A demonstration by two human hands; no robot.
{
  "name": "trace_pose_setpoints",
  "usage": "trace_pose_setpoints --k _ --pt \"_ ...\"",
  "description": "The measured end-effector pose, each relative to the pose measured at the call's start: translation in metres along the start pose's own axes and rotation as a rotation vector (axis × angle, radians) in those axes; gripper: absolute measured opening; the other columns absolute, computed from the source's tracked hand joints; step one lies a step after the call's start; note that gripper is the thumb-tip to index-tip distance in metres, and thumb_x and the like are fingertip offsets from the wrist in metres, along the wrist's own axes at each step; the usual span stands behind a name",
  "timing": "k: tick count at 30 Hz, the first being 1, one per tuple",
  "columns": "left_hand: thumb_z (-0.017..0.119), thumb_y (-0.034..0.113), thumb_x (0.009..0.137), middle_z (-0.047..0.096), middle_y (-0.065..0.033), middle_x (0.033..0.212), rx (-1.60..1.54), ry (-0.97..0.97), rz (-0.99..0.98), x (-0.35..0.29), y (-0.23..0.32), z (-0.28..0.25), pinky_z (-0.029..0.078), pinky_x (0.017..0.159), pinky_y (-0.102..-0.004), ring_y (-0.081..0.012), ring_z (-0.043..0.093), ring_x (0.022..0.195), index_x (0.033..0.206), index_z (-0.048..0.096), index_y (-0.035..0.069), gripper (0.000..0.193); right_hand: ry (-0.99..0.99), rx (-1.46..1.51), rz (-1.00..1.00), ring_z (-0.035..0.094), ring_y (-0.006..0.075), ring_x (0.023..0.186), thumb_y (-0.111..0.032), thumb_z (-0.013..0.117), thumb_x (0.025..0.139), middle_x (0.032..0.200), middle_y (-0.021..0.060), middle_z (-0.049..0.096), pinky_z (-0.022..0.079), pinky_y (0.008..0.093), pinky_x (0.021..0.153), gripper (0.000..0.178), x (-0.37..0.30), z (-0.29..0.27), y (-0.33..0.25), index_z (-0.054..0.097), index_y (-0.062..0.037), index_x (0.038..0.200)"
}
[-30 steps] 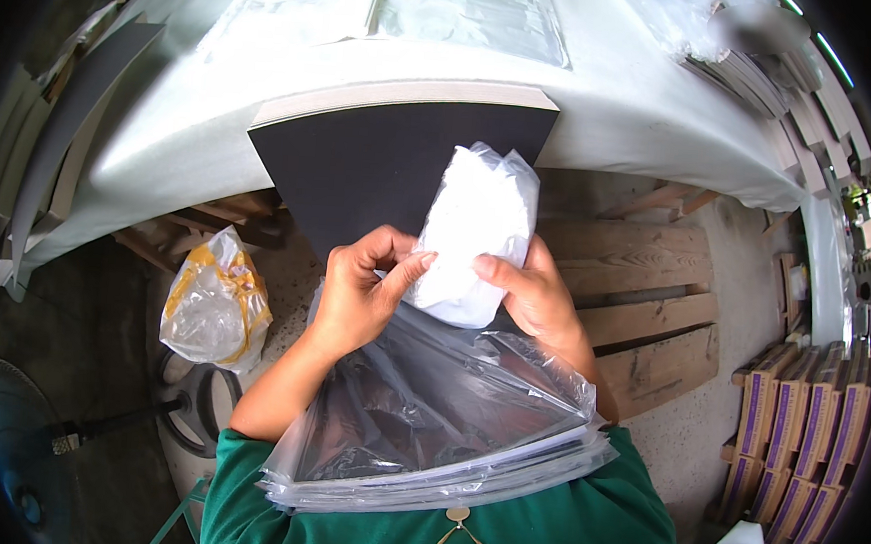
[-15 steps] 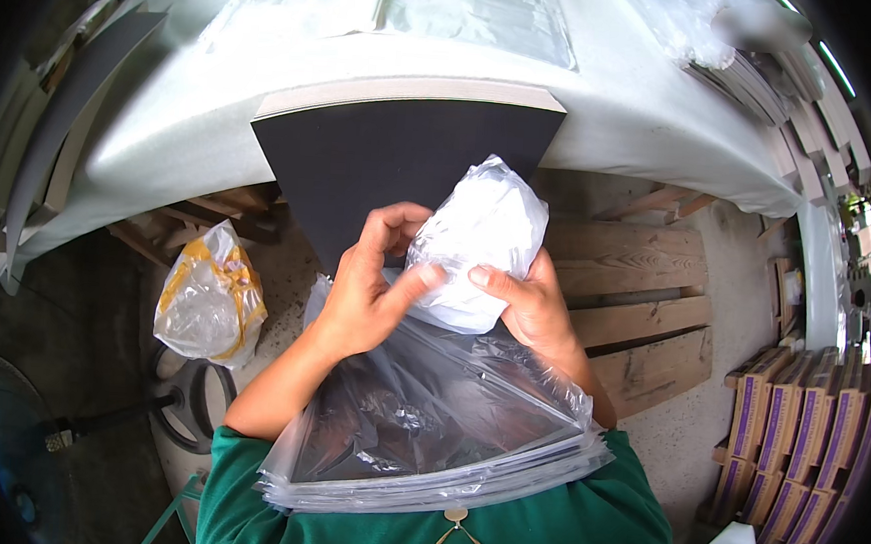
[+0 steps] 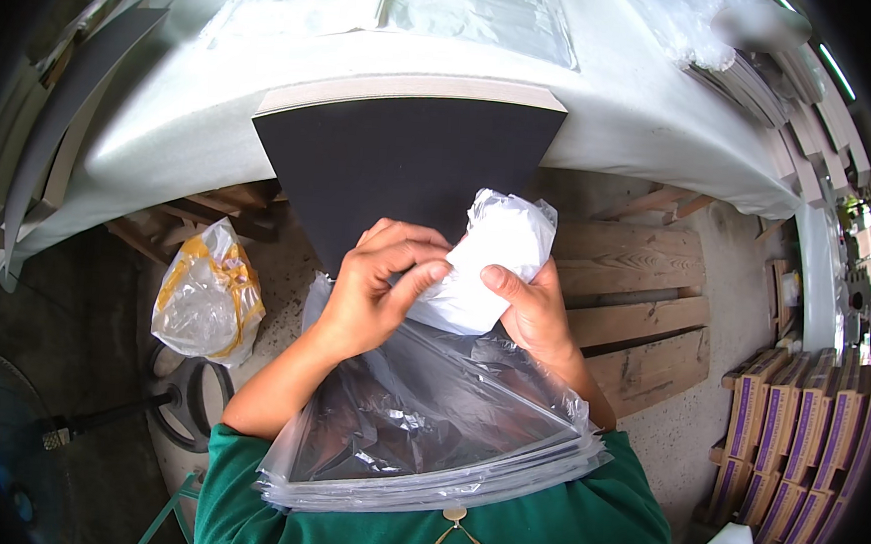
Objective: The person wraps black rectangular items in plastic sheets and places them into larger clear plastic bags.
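In front of my chest, both hands hold a white bundle [image 3: 507, 244] in a thin clear plastic wrapping; what is inside cannot be made out. My left hand [image 3: 383, 289] is closed, its thumb and fingers pinching the bundle's left edge. My right hand [image 3: 535, 313] grips the other side, thumb pressed on top and fingers hidden beneath. Below, a stack of flat clear plastic bags [image 3: 426, 421] lies across my lap. Just beyond my hands, a thick stack of sheets with a black face [image 3: 392, 160] leans on the table edge.
A table under pale sheeting [image 3: 654, 116] curves across the far side. To the left stand a tied-up clear bag with yellow tape [image 3: 209, 298] and a floor fan [image 3: 6, 445]. At right are a wooden pallet [image 3: 642, 315] and stacked brown-and-purple cartons [image 3: 794, 444].
The white bundle is lower and more compact, its top tilted further right. My left fingers have drawn together on its left edge. The right hand keeps its grip.
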State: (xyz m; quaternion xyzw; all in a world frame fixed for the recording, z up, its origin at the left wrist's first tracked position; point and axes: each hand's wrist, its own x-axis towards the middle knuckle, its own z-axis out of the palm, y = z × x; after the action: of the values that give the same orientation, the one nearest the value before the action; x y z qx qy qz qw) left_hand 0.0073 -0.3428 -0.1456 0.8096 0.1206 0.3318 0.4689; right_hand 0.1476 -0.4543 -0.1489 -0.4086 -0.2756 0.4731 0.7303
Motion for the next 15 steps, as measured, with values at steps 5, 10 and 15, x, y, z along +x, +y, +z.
trace_pose_setpoints --k 5,10,15 --pt "0.059 0.014 0.080 0.060 -0.0072 0.076 -0.173 0.149 -0.090 -0.005 -0.010 0.001 0.036 0.073 -0.0294 -0.0174 0.052 0.072 0.084 0.060 0.000 0.014 -0.067 0.055 0.110 0.053 0.0101 0.086 -0.007 0.063 0.077 0.092 0.0039 0.057 0.042 0.0248 0.077 0.029 0.001 -0.002 0.002 0.052 0.0000 0.102" --pt "0.064 0.008 0.076 0.057 -0.0040 0.073 -0.023 0.005 -0.075 -0.004 0.001 0.002 0.034 0.073 -0.0273 -0.0138 0.049 0.072 0.081 0.060 0.003 0.008 -0.055 -0.001 0.008 0.054 0.0112 0.088 -0.005 0.063 0.077 0.092 0.0047 0.057 0.043 0.0254 0.077 0.029 0.000 -0.005 0.004 0.051 0.0005 0.103" --pt "0.067 0.004 0.070 0.055 -0.0033 0.070 -0.041 0.029 0.048 -0.002 -0.005 0.000 0.035 0.072 -0.0257 -0.0128 0.049 0.070 0.078 0.059 0.003 0.012 -0.081 0.111 0.052 0.055 0.0112 0.085 -0.006 0.064 0.076 0.091 0.0041 0.057 0.043 0.0252 0.077 0.027 0.000 0.001 0.000 0.053 0.0006 0.099"
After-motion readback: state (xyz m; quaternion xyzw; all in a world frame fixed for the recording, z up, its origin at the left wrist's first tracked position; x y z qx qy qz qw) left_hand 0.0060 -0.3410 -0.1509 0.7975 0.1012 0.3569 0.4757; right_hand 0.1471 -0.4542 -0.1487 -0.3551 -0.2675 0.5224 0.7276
